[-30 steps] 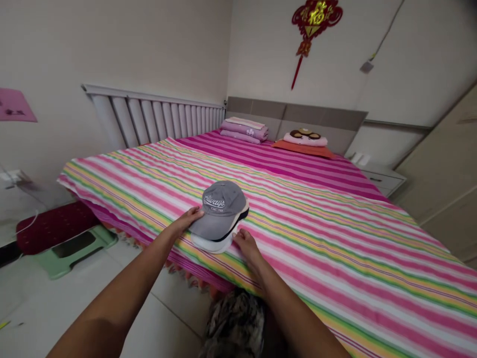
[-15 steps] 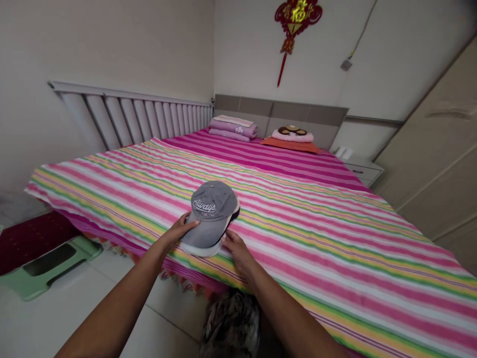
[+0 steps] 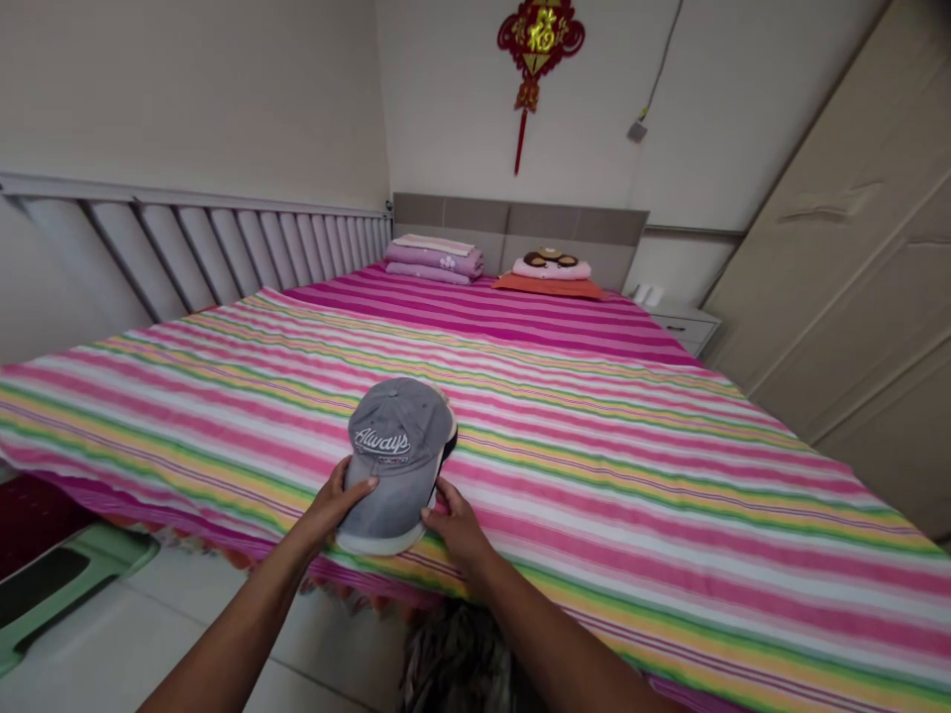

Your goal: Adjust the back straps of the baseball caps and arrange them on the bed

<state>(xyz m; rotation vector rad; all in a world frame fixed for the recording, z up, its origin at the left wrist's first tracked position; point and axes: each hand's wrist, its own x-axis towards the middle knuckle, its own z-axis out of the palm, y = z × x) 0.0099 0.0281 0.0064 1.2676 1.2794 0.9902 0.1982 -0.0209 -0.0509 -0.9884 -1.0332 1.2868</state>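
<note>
A grey baseball cap (image 3: 401, 416) with white "Always" lettering lies on top of a small stack of caps at the near edge of the bed. Below it show a pale cap's brim (image 3: 382, 544) and, on the right side, a strip of a dark cap (image 3: 450, 446). My left hand (image 3: 331, 503) grips the left side of the brims, its thumb on top of the grey one. At the right side of the brims, my right hand (image 3: 457, 527) pinches the stack's edge. Most of the lower caps is hidden.
A striped sheet (image 3: 594, 475) covers the bed. Folded purple bedding (image 3: 435, 259) and an orange pillow (image 3: 550, 287) lie by the headboard (image 3: 580, 233). A radiator (image 3: 223, 248) runs along the left wall. A green stool (image 3: 81, 574) stands at lower left, a nightstand (image 3: 687, 325) at back right.
The camera view has turned somewhat to the right. The caps now sit more evenly stacked, with less of the pale brim showing. Both hands remain at the brims.
</note>
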